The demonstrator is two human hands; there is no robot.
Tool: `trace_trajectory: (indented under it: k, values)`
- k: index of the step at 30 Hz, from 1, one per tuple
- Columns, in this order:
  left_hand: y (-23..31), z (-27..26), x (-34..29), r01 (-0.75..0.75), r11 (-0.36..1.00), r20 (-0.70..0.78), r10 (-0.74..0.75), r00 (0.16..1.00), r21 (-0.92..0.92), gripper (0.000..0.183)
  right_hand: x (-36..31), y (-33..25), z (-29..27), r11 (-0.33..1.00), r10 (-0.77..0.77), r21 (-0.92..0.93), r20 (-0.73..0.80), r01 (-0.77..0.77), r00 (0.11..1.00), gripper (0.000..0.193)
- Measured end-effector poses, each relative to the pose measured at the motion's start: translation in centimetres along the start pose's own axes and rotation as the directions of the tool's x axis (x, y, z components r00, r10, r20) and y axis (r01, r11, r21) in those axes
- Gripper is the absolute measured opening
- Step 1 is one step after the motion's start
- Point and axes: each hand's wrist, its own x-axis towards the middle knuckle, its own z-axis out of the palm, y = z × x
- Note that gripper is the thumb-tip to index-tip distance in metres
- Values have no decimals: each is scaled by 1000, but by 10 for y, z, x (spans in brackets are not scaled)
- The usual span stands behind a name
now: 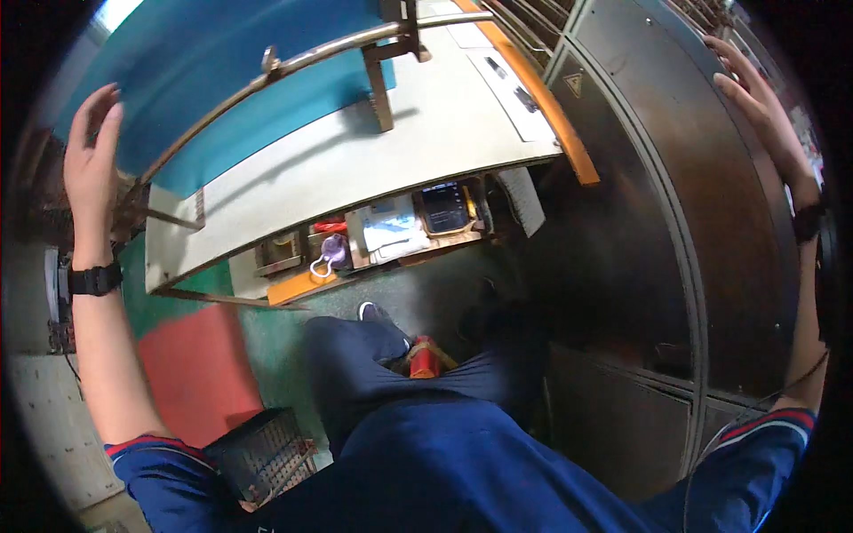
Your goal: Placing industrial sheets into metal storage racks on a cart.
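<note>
Both my arms are raised and spread wide, each with a black band at the wrist. My left hand (92,164) is up at the far left, fingers curved and apart from the thumb, with nothing seen in it. It is nearest to the left end of a metal rail (333,49) above a white-topped workbench (293,173). At the far right my right hand (753,102) is lifted before a dark metal cabinet (640,178). Its fingers are parted and it appears to hold nothing. Whether it touches the cabinet I cannot tell.
Under the bench top, an open shelf holds a dark-screened device (444,209), papers (388,226) and a purple looped item (332,253). A blue panel (311,98) backs the bench. A red block (200,369) and a black crate (262,453) stand at lower left.
</note>
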Motion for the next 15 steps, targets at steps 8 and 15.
trace_trajectory:
  k: [8,15]
  values:
    - [59,81,0,-26,998,615,53,787,-52,36,-4,-8,-2,994,101,-40,-8,-101,995,58]
    - [59,89,2,65,987,609,38,792,-146,37,-8,1,-3,993,109,-31,-62,-111,992,56]
